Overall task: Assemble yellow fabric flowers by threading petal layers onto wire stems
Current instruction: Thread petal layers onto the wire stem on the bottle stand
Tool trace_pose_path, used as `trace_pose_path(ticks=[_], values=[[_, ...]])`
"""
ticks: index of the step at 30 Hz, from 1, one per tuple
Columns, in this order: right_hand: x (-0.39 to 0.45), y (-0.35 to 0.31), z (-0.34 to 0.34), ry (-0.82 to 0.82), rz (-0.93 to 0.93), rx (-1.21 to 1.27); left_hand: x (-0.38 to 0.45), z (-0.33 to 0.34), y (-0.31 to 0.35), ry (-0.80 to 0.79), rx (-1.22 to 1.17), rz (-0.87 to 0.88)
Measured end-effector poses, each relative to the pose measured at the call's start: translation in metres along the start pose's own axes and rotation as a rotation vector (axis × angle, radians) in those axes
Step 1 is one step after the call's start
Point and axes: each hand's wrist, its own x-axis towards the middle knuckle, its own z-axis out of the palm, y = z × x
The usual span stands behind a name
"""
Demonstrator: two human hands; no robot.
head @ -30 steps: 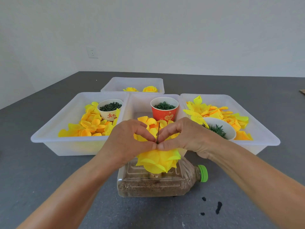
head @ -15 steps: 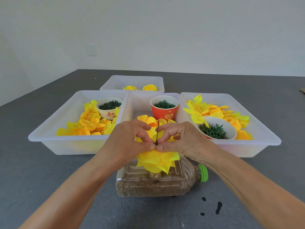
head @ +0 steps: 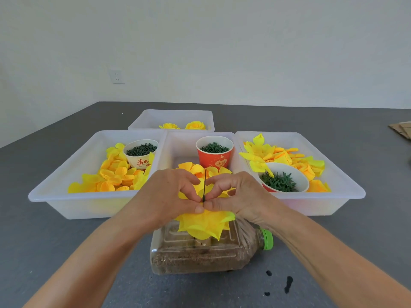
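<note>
While four white trays of loose yellow petals and cups of green parts sit on a grey table, a person works over a sand-filled plastic bottle lying on its side with its green cap to the right. Above the bottle, a yellow petal layer spreads beneath both hands. Left hand and right hand meet at the thin dark wire stem, which stands upright between them, thumbs and forefingers pinched together on the fabric around it. Pressing unevenly could likely bend the thin wire or tear the petal's centre hole; a slip of the fingertips might let the layer ride crooked instead of seating flat.
</note>
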Motion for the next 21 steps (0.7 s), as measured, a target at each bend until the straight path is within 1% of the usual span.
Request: trace_pose_path(ticks=[4, 9, 12, 14, 16, 18, 19, 21], values=[[0.000, -0.001, -0.001, 0.014, 0.012, -0.020, 0.005, -0.001, -0.002, -0.033, 0.028, 0.025], [0.000, -0.002, -0.012, -0.013, 0.048, 0.075, 0.006, -0.001, -0.001, -0.032, -0.118, 0.011], [0.002, 0.000, -0.022, 0.034, 0.081, 0.172, 0.007, -0.001, 0.000, -0.031, -0.170, -0.021], [0.005, 0.004, -0.032, 0.110, 0.123, 0.200, 0.008, 0.001, 0.000, -0.044, -0.194, -0.028], [0.010, 0.012, -0.048, 0.270, 0.164, 0.045, 0.009, 0.002, -0.002, -0.052, -0.229, -0.030], [0.015, 0.025, -0.069, 0.436, 0.223, -0.200, 0.008, 0.003, -0.003, -0.043, -0.267, -0.032], [0.017, 0.032, -0.080, 0.488, 0.264, -0.323, 0.008, 0.003, -0.004, -0.035, -0.282, -0.036], [0.020, 0.047, -0.098, 0.494, 0.394, -0.527, 0.008, 0.004, -0.004, -0.024, -0.310, -0.047]])
